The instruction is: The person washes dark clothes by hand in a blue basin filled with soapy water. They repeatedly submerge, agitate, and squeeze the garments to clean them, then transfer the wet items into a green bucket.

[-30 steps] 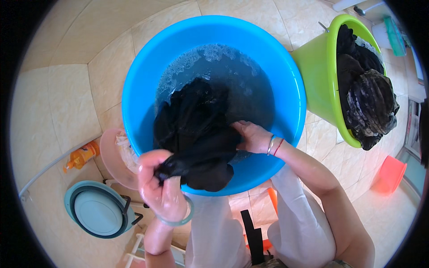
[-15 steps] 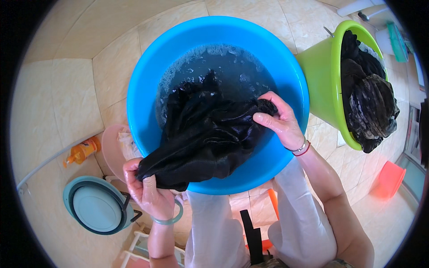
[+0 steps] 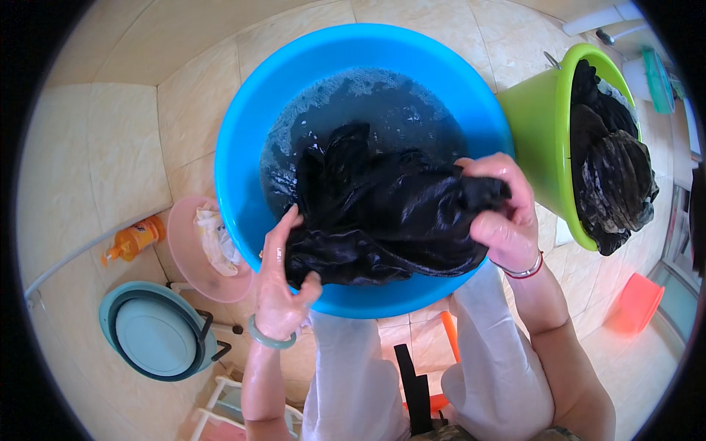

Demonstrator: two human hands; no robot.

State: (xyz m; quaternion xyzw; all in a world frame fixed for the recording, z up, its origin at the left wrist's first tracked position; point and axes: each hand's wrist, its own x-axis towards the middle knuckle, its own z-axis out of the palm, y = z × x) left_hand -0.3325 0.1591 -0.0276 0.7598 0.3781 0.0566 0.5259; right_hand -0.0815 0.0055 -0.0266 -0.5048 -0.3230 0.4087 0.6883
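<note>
A wet black garment (image 3: 390, 220) stretches between my hands over the near part of a large blue basin (image 3: 353, 301). Its far folds dip into dark, sudsy water (image 3: 375, 103). My left hand (image 3: 279, 275), with a pale bangle at the wrist, grips the garment's left end between thumb and fingers. On the right, my right hand (image 3: 515, 217) is closed around a bunched end of the same cloth, above the basin's rim. Exactly what kind of garment it is cannot be made out.
A green bucket (image 3: 533, 125) heaped with dark wet clothes (image 3: 614, 176) touches the basin's right side. To the left are a pink basin (image 3: 187, 257) with white cloth, an orange bottle (image 3: 136, 239) and a grey-blue folding basin (image 3: 158, 334). A red container (image 3: 638, 303) sits far right.
My left hand has moved right and up, bringing its end of the garment over the basin. My right hand has shifted right and slightly down, with the cloth still in it.
</note>
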